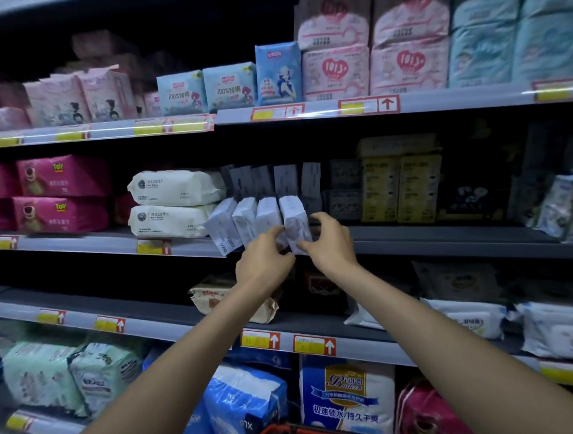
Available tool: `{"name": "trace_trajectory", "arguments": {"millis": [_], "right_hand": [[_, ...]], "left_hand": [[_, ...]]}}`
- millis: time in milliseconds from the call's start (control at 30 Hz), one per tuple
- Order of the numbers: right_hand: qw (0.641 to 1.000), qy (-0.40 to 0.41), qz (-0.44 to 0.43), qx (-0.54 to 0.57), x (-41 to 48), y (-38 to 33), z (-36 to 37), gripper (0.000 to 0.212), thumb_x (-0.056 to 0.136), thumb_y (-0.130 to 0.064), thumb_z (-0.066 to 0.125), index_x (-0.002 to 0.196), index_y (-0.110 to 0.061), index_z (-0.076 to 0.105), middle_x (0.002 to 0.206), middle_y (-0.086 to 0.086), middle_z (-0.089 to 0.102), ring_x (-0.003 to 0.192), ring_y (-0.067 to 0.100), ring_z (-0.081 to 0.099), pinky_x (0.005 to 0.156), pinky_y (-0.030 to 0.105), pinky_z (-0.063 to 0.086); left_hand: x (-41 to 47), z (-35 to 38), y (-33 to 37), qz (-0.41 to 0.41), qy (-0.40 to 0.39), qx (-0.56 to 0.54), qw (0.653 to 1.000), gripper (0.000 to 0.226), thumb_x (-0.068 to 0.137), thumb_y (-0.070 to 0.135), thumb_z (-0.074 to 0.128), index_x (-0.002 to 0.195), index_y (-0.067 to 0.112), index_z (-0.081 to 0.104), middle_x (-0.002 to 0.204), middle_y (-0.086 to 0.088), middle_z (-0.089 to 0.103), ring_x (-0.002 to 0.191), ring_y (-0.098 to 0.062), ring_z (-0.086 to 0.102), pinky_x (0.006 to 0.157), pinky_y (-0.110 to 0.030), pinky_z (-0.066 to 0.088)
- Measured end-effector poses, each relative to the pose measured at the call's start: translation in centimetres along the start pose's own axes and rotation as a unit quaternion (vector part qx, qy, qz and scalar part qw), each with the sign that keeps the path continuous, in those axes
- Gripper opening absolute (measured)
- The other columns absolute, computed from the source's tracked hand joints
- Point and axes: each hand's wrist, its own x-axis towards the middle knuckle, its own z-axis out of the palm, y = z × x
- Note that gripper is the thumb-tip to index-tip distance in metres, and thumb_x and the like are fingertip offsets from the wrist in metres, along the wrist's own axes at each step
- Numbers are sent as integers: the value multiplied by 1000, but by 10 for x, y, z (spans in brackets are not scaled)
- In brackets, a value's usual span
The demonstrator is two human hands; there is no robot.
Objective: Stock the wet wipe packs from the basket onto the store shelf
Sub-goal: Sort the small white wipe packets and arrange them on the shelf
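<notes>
Several pale wet wipe packs (pixel 246 220) stand on edge in a row at the front of the middle shelf (pixel 442 240), leaning left. My right hand (pixel 328 239) grips the rightmost pack (pixel 293 216) from its right side. My left hand (pixel 267 255) pinches the lower front of the same pack and its neighbour. More packs of the same kind stand behind in the shadow (pixel 287 179). The red rim of the basket (pixel 305 432) shows at the bottom edge; its contents are hidden.
Two white wipe bags (pixel 176 202) are stacked just left of the row, with pink packs (pixel 62 193) further left. Yellow boxes (pixel 401 187) stand to the right. Shelves above and below hold pads and tissue bags (pixel 348 396).
</notes>
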Motion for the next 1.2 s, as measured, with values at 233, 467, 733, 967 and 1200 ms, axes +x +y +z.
{"name": "trace_trajectory", "arguments": {"millis": [233,467,733,967,1200], "right_hand": [[993,-63,-39,-95,-28,13,-30,71,88,-23,79,150,-17,46,144,10,55,133,28,51,102,34,44],[975,-115,-47,-183,-63,30,-62,95,79,-50,80,157,-25,33,151,7,43,139,28,43,111,42,43],[937,-219,-14,-273,-124,72,-85,115,79,-64,73,163,-31,2,170,11,3,157,34,-2,126,50,10],[910,-287,51,-296,-175,139,-85,119,81,-66,71,162,-31,-8,170,11,-5,157,32,-10,127,52,2],[873,-361,125,-304,-223,209,-68,117,81,-58,74,163,-28,-5,168,17,1,157,37,0,127,49,10]], "left_hand": [[-20,-14,-3,44,-46,84,994,59,91,55,63,147,38,52,130,7,67,122,-21,63,91,-39,54],[-43,-3,0,136,-111,244,954,87,79,77,43,157,38,38,159,7,45,143,-21,46,105,-47,49],[-88,31,-13,158,-165,247,942,103,68,86,22,161,44,25,169,7,26,155,-17,27,116,-43,40],[-130,83,-51,152,-235,242,929,97,73,89,20,161,47,21,170,11,24,155,-16,28,118,-42,37],[-175,141,-100,118,-319,244,908,100,69,85,20,160,44,27,165,10,32,151,-17,34,116,-43,40]]}}
